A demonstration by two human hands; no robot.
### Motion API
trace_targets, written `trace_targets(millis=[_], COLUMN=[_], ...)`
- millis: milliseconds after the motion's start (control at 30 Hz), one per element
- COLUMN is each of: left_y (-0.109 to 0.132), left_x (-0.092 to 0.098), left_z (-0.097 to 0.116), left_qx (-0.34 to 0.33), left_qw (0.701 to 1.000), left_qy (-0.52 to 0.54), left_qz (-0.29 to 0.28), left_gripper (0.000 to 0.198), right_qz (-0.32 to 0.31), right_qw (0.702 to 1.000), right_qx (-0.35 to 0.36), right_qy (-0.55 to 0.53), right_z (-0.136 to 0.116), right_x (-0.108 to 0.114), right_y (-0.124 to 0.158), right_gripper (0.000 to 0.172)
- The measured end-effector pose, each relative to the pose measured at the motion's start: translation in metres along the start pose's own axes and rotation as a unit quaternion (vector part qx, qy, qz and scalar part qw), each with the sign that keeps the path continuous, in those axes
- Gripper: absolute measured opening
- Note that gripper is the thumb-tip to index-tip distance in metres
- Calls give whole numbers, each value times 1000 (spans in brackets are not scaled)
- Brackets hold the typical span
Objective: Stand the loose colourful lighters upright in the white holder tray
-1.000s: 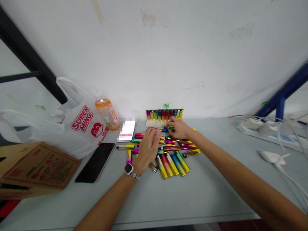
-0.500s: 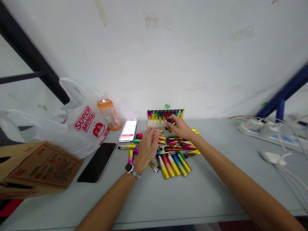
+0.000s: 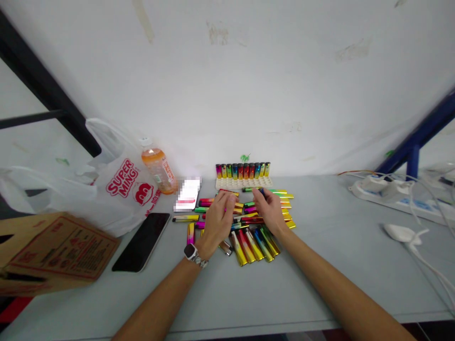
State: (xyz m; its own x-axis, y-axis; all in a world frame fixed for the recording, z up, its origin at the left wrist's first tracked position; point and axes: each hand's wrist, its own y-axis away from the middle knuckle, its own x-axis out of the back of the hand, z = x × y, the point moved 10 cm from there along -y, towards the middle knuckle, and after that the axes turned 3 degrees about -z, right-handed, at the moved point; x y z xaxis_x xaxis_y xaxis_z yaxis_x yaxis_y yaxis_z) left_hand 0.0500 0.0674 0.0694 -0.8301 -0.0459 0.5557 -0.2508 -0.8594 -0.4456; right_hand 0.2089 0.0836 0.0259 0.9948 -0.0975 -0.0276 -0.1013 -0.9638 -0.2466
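Pinching a dark-ended lighter (image 3: pixel 262 191), the right hand (image 3: pixel 270 209) is over the scattered lighters (image 3: pixel 254 245) on the table (image 3: pixel 231 293)! Left hand (image 3: pixel 218 219) curls nearby, grip impossible to tell; upright lighters (image 3: pixel 246 171) line the white tray (image 3: pixel 245 183) behind.

White plastic bag (image 3: pixel 113 201) reading "SUPER MING", carton (image 3: pixel 66 251) print illegible

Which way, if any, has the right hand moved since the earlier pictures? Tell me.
Yes: the right hand has drawn back toward the camera, away from the white holder.
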Motion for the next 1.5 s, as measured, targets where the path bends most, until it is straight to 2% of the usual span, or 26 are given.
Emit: trace_targets(millis=[100, 267, 533, 967, 1267, 1500], left_y=[0, -1, 0, 0, -1, 0], left_x=[0, -1, 0, 1, -2, 0], left_z=[-1, -2, -3, -4, -6, -4], left_qx=[3, 1, 1, -8, -8, -12], left_qw=[1000, 1000, 1000, 1000, 1000, 1000], left_qy=[-3, -1, 7, 10, 8, 13], left_qz=[0, 4, 3, 7, 2, 4], left_gripper=[46, 47, 47, 44, 45, 45], right_qz=[33, -6, 21, 12, 29, 8], right_qw=[998, 996, 989, 990, 986, 987], right_qx=[20, 46, 60, 60, 33, 43], right_qy=[40, 78, 135, 131, 162, 156], right_z=[-3, -12, -20, -19, -14, -11], right_x=[6, -5, -9, -11, -7, -14], right_y=[5, 11, 16, 18, 14, 14], right_gripper=[47, 43, 26, 41, 29, 29])
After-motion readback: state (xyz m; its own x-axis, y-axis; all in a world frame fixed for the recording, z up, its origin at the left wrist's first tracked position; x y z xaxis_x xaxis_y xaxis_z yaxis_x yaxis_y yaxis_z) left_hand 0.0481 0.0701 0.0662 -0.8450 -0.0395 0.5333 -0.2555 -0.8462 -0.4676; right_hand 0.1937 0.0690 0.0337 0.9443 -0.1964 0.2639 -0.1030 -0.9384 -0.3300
